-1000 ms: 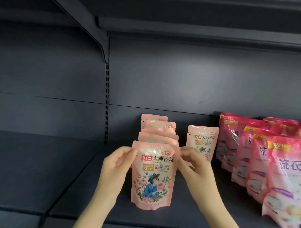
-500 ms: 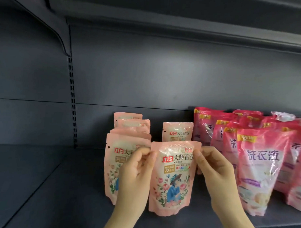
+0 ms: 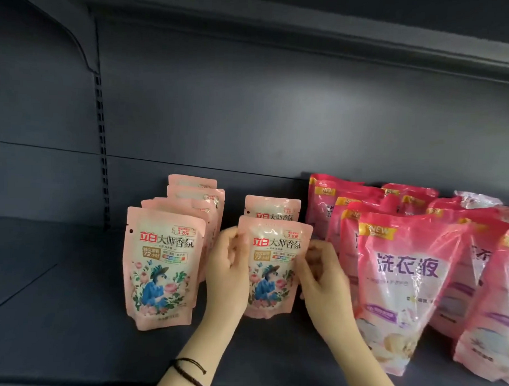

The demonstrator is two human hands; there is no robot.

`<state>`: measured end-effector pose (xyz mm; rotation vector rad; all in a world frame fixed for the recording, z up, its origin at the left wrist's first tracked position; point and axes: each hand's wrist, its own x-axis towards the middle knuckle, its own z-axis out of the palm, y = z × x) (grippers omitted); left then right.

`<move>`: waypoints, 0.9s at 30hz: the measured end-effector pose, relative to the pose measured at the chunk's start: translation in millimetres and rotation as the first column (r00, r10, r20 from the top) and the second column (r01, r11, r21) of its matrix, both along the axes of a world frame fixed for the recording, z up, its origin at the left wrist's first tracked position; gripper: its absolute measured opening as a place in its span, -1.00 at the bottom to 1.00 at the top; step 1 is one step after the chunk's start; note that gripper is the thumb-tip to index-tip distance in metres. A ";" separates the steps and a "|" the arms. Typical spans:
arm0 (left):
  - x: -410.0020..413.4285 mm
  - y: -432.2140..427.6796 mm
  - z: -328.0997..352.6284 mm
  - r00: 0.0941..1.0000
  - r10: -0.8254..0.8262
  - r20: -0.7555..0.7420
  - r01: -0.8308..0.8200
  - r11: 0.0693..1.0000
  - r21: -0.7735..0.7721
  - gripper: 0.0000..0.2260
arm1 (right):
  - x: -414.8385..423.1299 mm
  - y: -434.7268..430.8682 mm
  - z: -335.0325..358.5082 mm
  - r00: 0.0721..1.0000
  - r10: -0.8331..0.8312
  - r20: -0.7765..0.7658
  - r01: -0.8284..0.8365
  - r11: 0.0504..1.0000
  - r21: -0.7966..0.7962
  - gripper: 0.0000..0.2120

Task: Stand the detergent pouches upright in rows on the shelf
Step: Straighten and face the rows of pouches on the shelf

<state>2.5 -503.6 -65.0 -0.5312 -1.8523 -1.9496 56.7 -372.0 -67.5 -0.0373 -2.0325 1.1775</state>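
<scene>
A pale pink detergent pouch (image 3: 271, 268) with a flower picture stands upright on the dark shelf (image 3: 69, 330). My left hand (image 3: 227, 275) pinches its left edge and my right hand (image 3: 322, 284) pinches its right edge. Right behind it stands another pouch (image 3: 272, 209) of the same kind. To the left, a row of several such pouches runs front to back, with the front pouch (image 3: 161, 270) fully visible and the rest mostly hidden behind it.
Rows of larger bright pink detergent bags (image 3: 408, 287) fill the shelf to the right, close to my right hand. A slotted upright (image 3: 102, 147) divides the back panel. The shelf's left part is bare. Another shelf hangs overhead.
The pouch in my hands has moved from the front of the left row to the right, in front of the single pouch, and now stands on the shelf. The camera also shifted right.
</scene>
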 end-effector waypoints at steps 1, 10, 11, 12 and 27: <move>0.6 -1.5 -3.0 1.000 -0.015 0.008 0.016 0.998 -0.059 -0.72 | 0.1 0.8 -3.1 0.999 -0.004 0.046 0.003 1.000 0.016 -0.74; 23.3 -36.4 -41.5 0.992 0.083 -0.092 -0.119 0.436 -0.892 -0.17 | 20.6 9.1 -36.2 0.919 -0.165 0.357 0.031 0.936 0.351 -0.38; 19.9 -36.9 -37.6 0.990 0.107 -0.095 -0.127 0.363 -0.923 -0.27 | 17.4 10.5 -33.8 0.886 -0.161 0.435 0.000 0.938 0.347 -0.49; 16.1 -36.4 -33.3 0.986 0.127 -0.109 -0.144 0.316 -0.938 -0.39 | 13.6 11.8 -30.5 0.851 -0.170 0.496 -0.023 0.933 0.360 -0.65; -23.7 1.0 -15.5 0.985 0.162 -0.064 -0.089 0.153 -0.984 -0.84 | -31.3 8.2 -10.3 0.744 -0.331 0.580 0.036 0.888 0.459 -0.85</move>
